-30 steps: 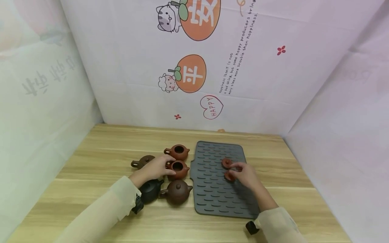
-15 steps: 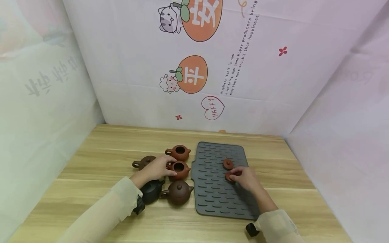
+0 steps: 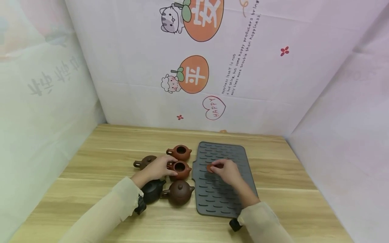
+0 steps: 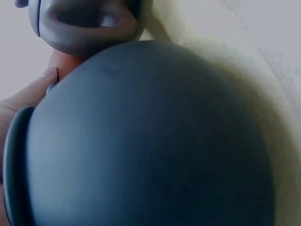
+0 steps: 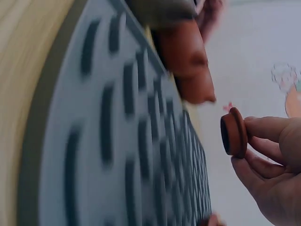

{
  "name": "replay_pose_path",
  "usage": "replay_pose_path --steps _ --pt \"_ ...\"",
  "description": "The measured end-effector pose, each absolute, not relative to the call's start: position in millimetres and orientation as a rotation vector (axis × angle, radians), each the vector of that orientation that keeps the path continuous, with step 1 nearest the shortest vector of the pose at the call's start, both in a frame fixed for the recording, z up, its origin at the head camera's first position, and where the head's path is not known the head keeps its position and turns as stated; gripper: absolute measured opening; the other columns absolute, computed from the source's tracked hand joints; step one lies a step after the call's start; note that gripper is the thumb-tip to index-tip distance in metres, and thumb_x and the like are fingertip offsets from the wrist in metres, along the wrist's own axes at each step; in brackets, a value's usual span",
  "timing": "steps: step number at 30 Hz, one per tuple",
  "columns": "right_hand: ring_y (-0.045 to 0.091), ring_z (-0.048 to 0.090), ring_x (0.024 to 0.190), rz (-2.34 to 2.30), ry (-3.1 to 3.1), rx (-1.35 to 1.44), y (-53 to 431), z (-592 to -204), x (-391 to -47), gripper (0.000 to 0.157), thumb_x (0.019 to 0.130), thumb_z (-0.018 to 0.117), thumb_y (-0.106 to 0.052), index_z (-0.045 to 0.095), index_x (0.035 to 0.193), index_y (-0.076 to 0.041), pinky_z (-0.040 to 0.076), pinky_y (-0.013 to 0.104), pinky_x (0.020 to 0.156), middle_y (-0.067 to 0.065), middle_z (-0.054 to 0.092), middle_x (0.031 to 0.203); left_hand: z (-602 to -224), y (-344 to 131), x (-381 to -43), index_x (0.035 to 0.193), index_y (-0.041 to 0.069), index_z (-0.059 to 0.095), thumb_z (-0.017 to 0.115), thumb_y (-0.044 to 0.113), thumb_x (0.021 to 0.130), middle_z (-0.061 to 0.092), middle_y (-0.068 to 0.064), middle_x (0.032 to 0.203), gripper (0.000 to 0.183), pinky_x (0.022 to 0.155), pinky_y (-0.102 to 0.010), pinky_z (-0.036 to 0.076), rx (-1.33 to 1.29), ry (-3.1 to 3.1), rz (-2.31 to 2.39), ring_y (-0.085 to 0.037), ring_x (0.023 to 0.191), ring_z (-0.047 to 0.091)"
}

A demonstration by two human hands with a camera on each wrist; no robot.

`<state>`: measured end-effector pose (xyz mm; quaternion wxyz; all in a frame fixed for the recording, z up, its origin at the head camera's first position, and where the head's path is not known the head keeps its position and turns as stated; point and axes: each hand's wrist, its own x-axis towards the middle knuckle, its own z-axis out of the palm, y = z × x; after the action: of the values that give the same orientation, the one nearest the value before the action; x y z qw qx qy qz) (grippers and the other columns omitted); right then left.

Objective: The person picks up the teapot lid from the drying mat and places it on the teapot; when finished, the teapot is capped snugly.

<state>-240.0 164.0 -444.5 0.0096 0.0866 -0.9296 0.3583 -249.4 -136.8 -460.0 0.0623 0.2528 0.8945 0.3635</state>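
Observation:
My left hand [image 3: 155,168] holds a reddish-brown teapot [image 3: 182,169] at its handle side, thumb and finger at opposite sides of the body. That pot stands lidless on the wooden table, its spout to the right. My right hand [image 3: 230,172] pinches a small round reddish lid [image 3: 209,168] above the grey ridged mat. In the right wrist view the lid [image 5: 234,133] is held on edge, its hollow underside facing the teapots. A second reddish lid [image 5: 214,220] shows at the bottom edge there; the right hand mostly hides it in the head view.
Another lidless reddish teapot [image 3: 180,152] stands just behind the held one. A lidded brown teapot [image 3: 180,193] is in front. A black teapot [image 3: 153,191] and a dark brown one [image 3: 147,162] stand left, near the left forearm. The mat [image 3: 212,206] lies right of the pots.
My right hand has picked up the nearer lid from the mat and carried it left toward the teapots. The left hand has stayed on its teapot.

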Motion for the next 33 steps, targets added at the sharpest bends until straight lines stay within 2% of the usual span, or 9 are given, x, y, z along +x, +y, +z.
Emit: replay_pose_path --steps 6,16,25,33 --pt "0.02 0.066 0.089 1.234 -2.841 0.399 123.7 -442.1 -241.5 0.016 0.089 0.074 -0.016 0.074 0.103 -0.01 0.055 0.035 0.071 0.002 0.07 0.098 -460.8 -136.3 -249.2 0.126 0.001 0.061 0.079 0.021 0.084 0.061 -0.01 0.122 0.05 0.086 -0.04 0.051 0.718 2.709 1.102 -0.024 0.107 0.059" --pt "0.02 0.064 0.09 1.233 -2.907 0.514 69.7 -437.7 -243.8 0.017 0.092 0.072 -0.02 0.072 0.107 -0.012 0.055 0.033 0.069 0.002 0.067 0.103 -462.9 -135.9 -251.1 0.124 0.007 0.064 0.079 0.022 0.084 0.063 -0.004 0.118 0.046 0.083 -0.036 0.052 0.679 2.698 1.116 -0.018 0.103 0.061" --pt "0.016 0.062 0.083 1.139 -2.93 0.62 58.8 -446.8 -244.9 0.013 0.091 0.073 -0.018 0.072 0.103 -0.013 0.052 0.028 0.061 0.001 0.065 0.101 -464.4 -134.1 -251.9 0.123 0.007 0.063 0.079 0.022 0.084 0.063 -0.004 0.117 0.045 0.081 -0.035 0.053 0.659 2.677 1.145 -0.018 0.102 0.062" --pt "0.016 0.062 0.085 1.047 -2.936 0.625 56.0 -447.3 -243.5 0.013 0.09 0.073 -0.019 0.072 0.101 -0.013 0.051 0.027 0.062 0.0 0.066 0.1 -463.2 -135.0 -252.1 0.122 0.006 0.064 0.08 0.021 0.083 0.063 -0.004 0.116 0.045 0.083 -0.037 0.052 0.667 2.686 1.136 -0.02 0.104 0.061"
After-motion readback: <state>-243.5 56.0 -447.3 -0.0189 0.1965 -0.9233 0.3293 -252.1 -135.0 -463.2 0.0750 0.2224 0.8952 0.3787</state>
